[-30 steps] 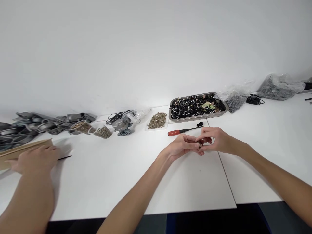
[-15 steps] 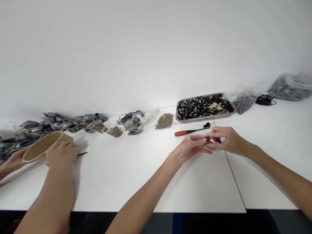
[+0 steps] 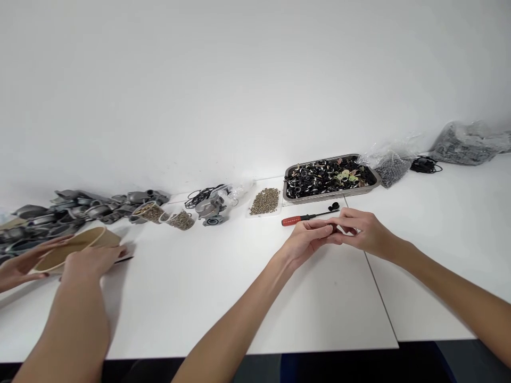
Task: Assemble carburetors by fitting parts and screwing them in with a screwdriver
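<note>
My left hand (image 3: 309, 239) and my right hand (image 3: 361, 229) meet above the white table, fingertips pinched together on a small dark part (image 3: 332, 227). Fingers cover most of that part, so its kind cannot be made out. Just beyond my left hand lies a screwdriver (image 3: 293, 219) with a red and black handle, its shaft pointing right. Small round black pieces (image 3: 334, 206) rest beside the shaft's tip. Behind them stands a metal tray (image 3: 331, 197) heaped with black, shiny and yellowish small parts.
A co-worker's hands (image 3: 90, 260) hold a tan container (image 3: 106, 234) at the left, near piled grey metal castings (image 3: 104, 210). Cups of small parts (image 3: 181, 219), a casting (image 3: 211, 209), a dish of brass-coloured pieces (image 3: 264, 202), plastic bags (image 3: 393, 169) and black cords (image 3: 425, 164) line the wall.
My fingers have closed further around the small dark part. The co-worker's hand has reached into the tan container, which has tipped a little. The whole view has shifted slightly.
</note>
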Available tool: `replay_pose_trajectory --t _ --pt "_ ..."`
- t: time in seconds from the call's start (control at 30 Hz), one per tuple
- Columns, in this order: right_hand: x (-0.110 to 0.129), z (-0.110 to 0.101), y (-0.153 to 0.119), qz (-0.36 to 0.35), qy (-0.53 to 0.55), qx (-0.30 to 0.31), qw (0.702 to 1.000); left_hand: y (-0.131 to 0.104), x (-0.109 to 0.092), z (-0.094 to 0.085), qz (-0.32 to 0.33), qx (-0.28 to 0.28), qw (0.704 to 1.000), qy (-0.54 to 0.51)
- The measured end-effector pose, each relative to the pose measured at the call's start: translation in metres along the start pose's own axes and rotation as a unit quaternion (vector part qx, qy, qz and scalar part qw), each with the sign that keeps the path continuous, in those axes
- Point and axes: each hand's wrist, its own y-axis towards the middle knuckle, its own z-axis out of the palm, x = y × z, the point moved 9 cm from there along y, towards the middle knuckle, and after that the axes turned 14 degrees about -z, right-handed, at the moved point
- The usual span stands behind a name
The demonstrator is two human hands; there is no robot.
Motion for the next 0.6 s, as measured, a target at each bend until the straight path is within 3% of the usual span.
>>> replay_pose_trajectory --t 0.37,0.6 --pt "-0.0026 0.0018 0.0002 0.024 -0.025 0.006 0.999 0.0015 -0.0005 -0.0069 0.000 -0.033 0.999 -0.014" --pt "0.0066 -0.0020 0.0026 -0.035 -0.075 -0.022 0.996 0.0014 0.0006 -0.0069 0.002 -0.023 1.000 -0.014"
